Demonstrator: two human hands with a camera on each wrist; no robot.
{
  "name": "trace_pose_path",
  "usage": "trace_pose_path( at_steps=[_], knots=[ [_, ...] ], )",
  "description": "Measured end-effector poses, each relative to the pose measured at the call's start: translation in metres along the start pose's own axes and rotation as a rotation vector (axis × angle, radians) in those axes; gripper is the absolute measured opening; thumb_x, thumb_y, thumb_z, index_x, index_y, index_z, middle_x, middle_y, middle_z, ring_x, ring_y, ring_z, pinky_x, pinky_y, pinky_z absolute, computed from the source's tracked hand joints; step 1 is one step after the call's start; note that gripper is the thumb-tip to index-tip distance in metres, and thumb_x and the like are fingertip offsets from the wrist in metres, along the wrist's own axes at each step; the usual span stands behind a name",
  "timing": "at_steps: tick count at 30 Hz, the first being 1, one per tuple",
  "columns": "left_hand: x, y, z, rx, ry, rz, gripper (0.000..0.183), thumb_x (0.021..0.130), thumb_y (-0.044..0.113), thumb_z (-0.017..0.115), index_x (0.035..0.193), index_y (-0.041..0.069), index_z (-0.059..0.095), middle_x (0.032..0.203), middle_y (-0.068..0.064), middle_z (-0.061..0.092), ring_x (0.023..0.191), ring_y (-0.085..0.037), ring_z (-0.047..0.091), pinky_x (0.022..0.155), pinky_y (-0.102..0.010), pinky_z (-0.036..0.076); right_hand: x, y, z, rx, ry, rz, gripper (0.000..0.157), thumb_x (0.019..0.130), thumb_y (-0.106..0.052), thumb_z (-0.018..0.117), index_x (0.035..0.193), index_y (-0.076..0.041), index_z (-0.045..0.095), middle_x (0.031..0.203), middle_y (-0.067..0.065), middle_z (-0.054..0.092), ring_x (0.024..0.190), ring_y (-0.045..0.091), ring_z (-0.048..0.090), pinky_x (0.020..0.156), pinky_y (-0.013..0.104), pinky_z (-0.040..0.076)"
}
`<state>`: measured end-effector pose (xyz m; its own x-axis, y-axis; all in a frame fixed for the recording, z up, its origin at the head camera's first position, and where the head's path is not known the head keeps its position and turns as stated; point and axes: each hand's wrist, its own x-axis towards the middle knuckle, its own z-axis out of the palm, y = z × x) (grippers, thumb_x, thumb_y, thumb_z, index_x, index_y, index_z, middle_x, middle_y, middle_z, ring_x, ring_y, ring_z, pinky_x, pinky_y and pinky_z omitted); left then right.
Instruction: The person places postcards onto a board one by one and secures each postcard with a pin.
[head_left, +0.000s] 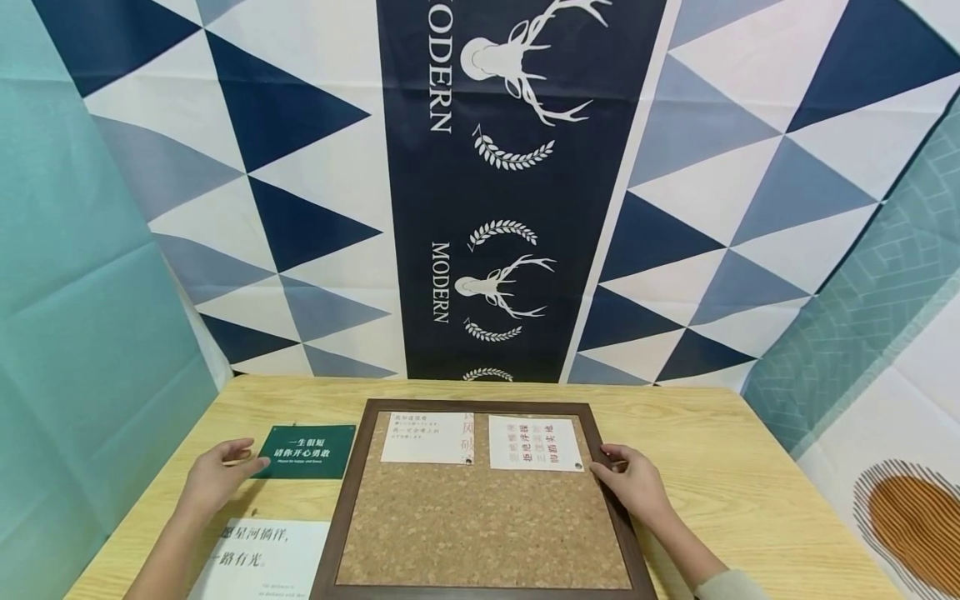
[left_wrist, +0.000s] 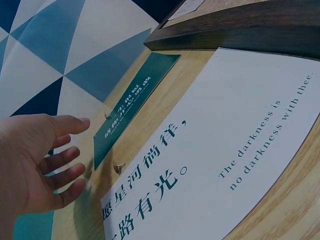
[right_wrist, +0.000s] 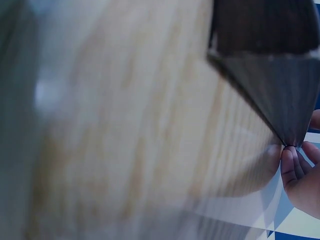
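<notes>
A brown-framed corkboard [head_left: 480, 525] lies on the wooden table, with two cards on its upper part. Its left card [head_left: 423, 437] and right card [head_left: 525, 442] each have a small dark pin at the lower right corner. My right hand [head_left: 633, 487] grips the frame's right side, thumb over the inner edge. On the left, a green card [head_left: 307, 467] with white lettering lies on the table. My left hand [head_left: 213, 475] reaches to that card's left edge, fingers loosely bent and holding nothing; in the left wrist view a gap shows between thumb and fingers.
Nearer me, a larger white card [head_left: 262, 567] with dark lettering lies left of the board. A small metal pin [left_wrist: 118, 167] sits on the table between the two loose cards. Behind the wooden table [head_left: 720, 483] hangs a patterned cloth [head_left: 330, 208].
</notes>
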<state>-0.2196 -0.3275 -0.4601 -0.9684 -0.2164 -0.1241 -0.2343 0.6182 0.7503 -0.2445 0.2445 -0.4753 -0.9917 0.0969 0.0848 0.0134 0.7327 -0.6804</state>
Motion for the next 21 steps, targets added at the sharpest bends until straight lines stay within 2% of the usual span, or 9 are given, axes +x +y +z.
trace_pose_path(
  at_steps=[8, 21],
  knots=[
    [0.004, 0.004, 0.007, 0.058, 0.003, -0.059, 0.075, 0.084, 0.036, 0.066, 0.134, -0.011, 0.036, 0.131, -0.037, 0.041, 0.118, -0.050, 0.041, 0.097, -0.058, 0.037, 0.000, 0.000, 0.000, -0.009, 0.003, 0.000, 0.046, 0.085, -0.023, 0.069, 0.121, 0.004, 0.058, 0.107, 0.019, 0.063, 0.090, 0.024, 0.061, 0.064, 0.026, 0.048],
    [0.004, 0.009, 0.016, 0.122, 0.037, -0.073, 0.065, 0.082, 0.021, 0.068, 0.129, -0.014, 0.041, 0.124, -0.036, 0.045, 0.112, -0.048, 0.046, 0.096, -0.057, 0.037, 0.001, 0.000, 0.000, -0.024, 0.002, -0.008, 0.046, 0.085, -0.023, 0.068, 0.121, 0.004, 0.058, 0.109, 0.019, 0.063, 0.090, 0.024, 0.062, 0.065, 0.028, 0.049]
  ],
)
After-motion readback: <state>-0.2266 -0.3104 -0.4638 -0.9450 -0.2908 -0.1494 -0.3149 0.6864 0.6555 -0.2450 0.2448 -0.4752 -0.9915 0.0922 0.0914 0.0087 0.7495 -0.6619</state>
